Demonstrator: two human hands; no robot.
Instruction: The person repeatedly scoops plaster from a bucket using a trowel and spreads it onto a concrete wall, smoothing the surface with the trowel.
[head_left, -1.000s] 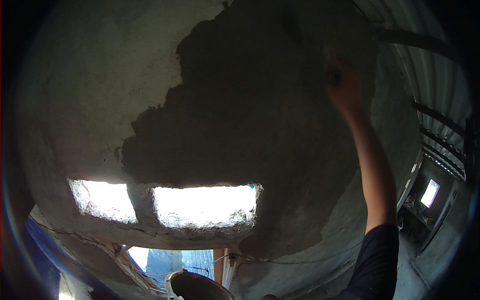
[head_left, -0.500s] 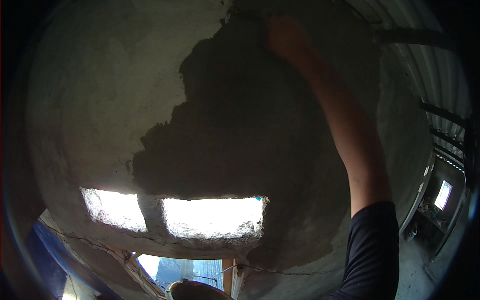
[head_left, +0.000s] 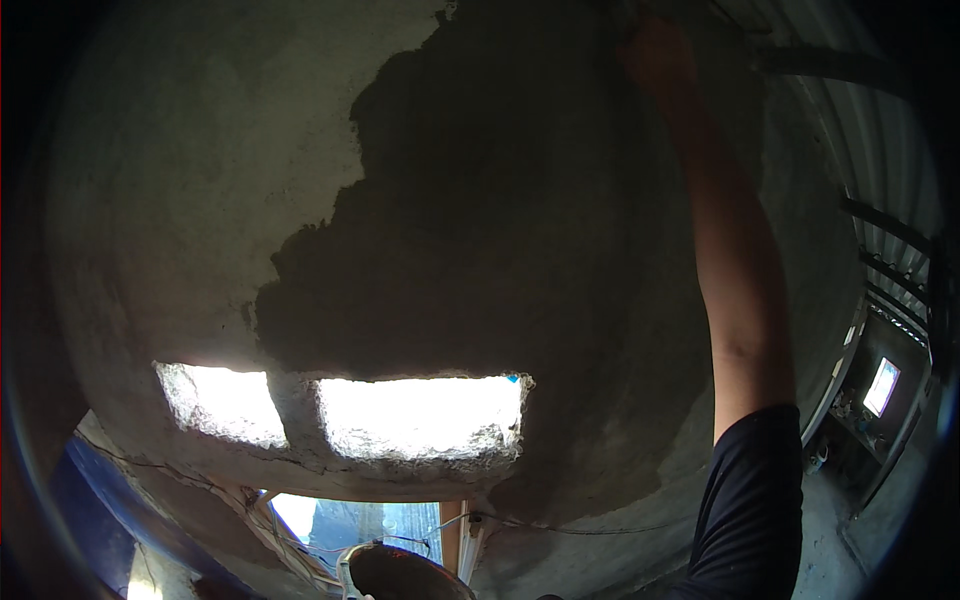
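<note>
Dark plaster patch [head_left: 490, 230] covers the middle of the wall [head_left: 200, 200], running from high up down to just right of the larger opening [head_left: 425, 420]. Left border ragged, stepping down and left toward the smaller opening [head_left: 225, 405]; a paler strip of wall separates it from the wall's right edge. Rest of the wall, left side, lighter grey.

Right hand [head_left: 660, 55] up high on the patch, toward its upper right part, nearer the wall's right edge than its left. Fingers look bent, but dim and blurred; cannot tell if clenched or grasping. A faint pale smudge beside the fingertips, too unclear to name. Contact with the plaster also cannot be told. Forearm [head_left: 740, 290] bare, almost straight up, in front of the patch's right side; dark sleeve [head_left: 755, 500] at lower right. Left hand out of view, fingers cannot be told.

Both openings bright, rough-edged, side by side low on the wall; small blue bit [head_left: 514, 379] at the larger one's upper right corner. Below: wood-framed window [head_left: 450, 535], thin cable [head_left: 600, 528] along the wall's lower part, dark rounded object [head_left: 410, 575] with a pale rim. Corrugated roofing [head_left: 875, 130] past the wall's right edge.
</note>
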